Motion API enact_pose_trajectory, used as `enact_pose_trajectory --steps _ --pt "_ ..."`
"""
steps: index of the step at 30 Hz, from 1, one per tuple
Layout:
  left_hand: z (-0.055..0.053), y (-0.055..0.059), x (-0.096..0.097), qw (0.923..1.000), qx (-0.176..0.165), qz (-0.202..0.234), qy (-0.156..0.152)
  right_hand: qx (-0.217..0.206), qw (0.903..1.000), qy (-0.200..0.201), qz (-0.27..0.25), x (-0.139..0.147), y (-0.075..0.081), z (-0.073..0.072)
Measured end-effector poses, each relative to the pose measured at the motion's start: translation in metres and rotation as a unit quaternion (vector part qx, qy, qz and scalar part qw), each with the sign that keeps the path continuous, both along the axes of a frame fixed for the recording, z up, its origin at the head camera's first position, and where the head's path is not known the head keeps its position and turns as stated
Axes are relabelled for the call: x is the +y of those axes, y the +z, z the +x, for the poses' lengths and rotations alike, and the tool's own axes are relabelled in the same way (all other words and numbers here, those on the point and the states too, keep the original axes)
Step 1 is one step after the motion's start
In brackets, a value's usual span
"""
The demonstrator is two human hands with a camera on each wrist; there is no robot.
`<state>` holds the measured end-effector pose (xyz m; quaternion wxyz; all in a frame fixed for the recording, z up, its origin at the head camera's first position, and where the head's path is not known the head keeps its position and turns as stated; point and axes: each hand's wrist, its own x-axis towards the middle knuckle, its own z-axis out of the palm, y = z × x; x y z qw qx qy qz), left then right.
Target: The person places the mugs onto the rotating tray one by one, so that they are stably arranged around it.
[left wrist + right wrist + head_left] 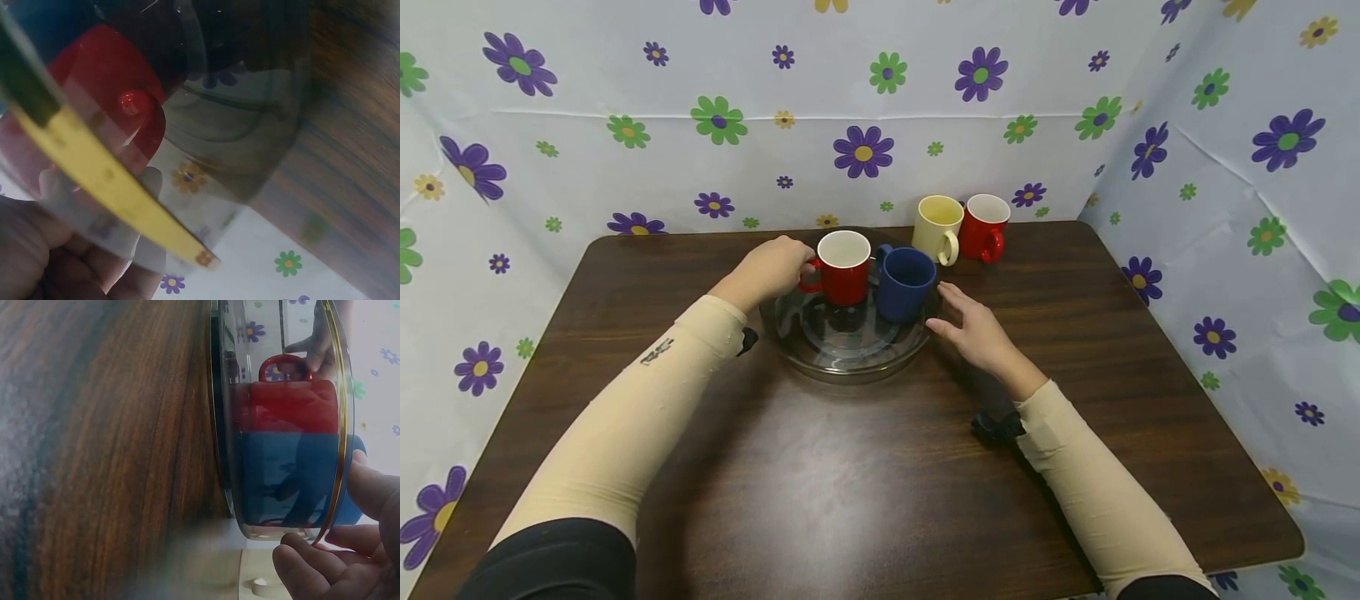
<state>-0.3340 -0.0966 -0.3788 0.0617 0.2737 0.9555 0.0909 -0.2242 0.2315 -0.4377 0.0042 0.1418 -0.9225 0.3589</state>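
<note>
In the head view a round clear glass dish (pixel 842 367) stands on the table, with a red mug (pixel 846 279) and a blue mug (pixel 904 287) inside it, side by side. My left hand (pixel 769 271) pinches the red mug's handle from the left. My right hand (pixel 976 332) is at the dish's right side, close to the blue mug, its fingers loosely extended. Seen from the right wrist, those fingertips (pixel 294 553) are right at the dish's rim (pixel 340 425). Through the glass, the left wrist view shows the red mug (pixel 106 69) and its handle.
Behind the dish to the right, a yellow mug (pixel 936 229) and a second red mug (pixel 985 225) stand next to each other near the table's back edge. The dark wooden table (pixel 835 483) is bordered behind and at right by a flowered cloth (pixel 805 83).
</note>
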Motion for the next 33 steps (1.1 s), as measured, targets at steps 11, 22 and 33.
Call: enact_pose_trajectory --steps 11,22,33 --pt "-0.001 0.001 0.009 0.9999 0.008 -0.007 0.001 -0.009 1.0 0.002 0.0 0.0 0.002 0.001" --pt "-0.001 0.001 0.013 1.0 0.005 -0.006 0.004 -0.01 1.0 -0.001 0.001 0.0 -0.001 0.0" --pt "0.001 -0.001 0.007 0.9998 -0.015 0.01 0.002 -0.007 1.0 -0.001 0.003 0.0 0.0 0.001"
